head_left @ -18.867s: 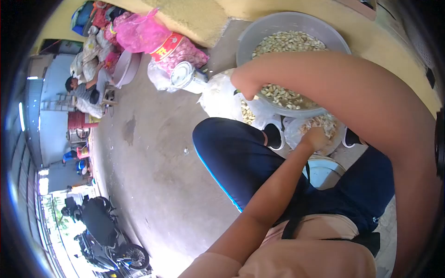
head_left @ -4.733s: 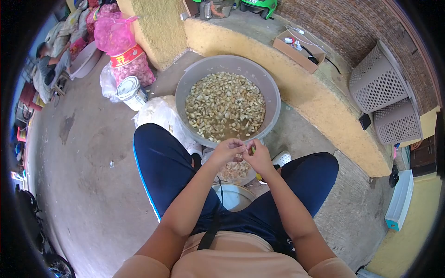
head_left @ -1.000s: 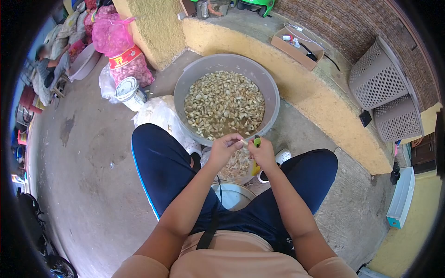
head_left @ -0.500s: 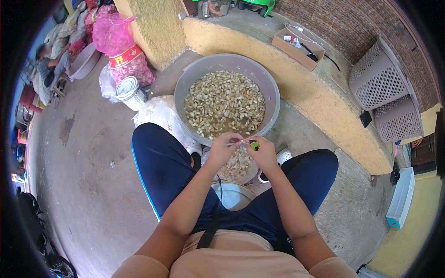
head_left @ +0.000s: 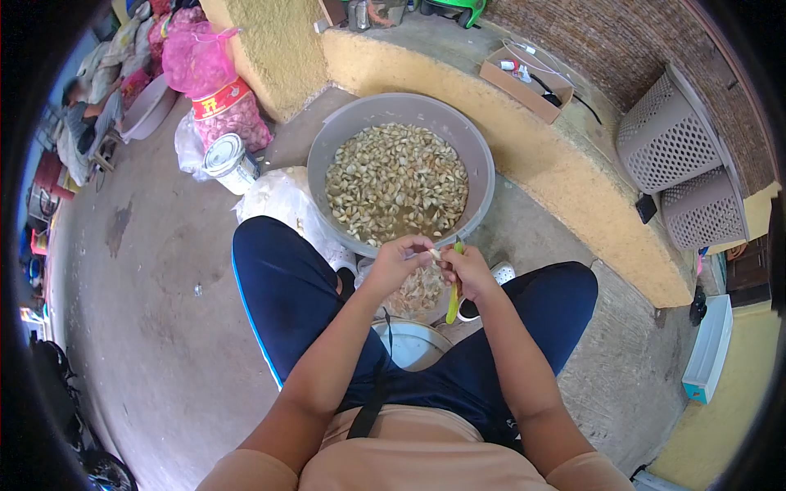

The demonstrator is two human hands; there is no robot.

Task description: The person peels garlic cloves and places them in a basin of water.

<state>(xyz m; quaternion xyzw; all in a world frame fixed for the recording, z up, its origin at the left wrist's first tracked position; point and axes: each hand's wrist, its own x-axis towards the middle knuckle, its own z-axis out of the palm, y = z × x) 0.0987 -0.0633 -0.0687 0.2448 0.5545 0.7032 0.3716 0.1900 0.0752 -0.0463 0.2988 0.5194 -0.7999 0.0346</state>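
Mid-peel, by the look: left hand (head_left: 399,260) pinches a garlic clove (head_left: 435,254) against the right hand (head_left: 468,270) clamped on a yellow-green knife (head_left: 453,296), at 6 o'clock of the grey basin (head_left: 483,155) of cloves; next calls for lifting skin cleanly.

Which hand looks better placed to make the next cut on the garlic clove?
Right, probably. The right hand grips the yellow-green knife, its handle hanging below the fist, right beside the clove. The left hand pinches that clove, so it steadies rather than cuts.
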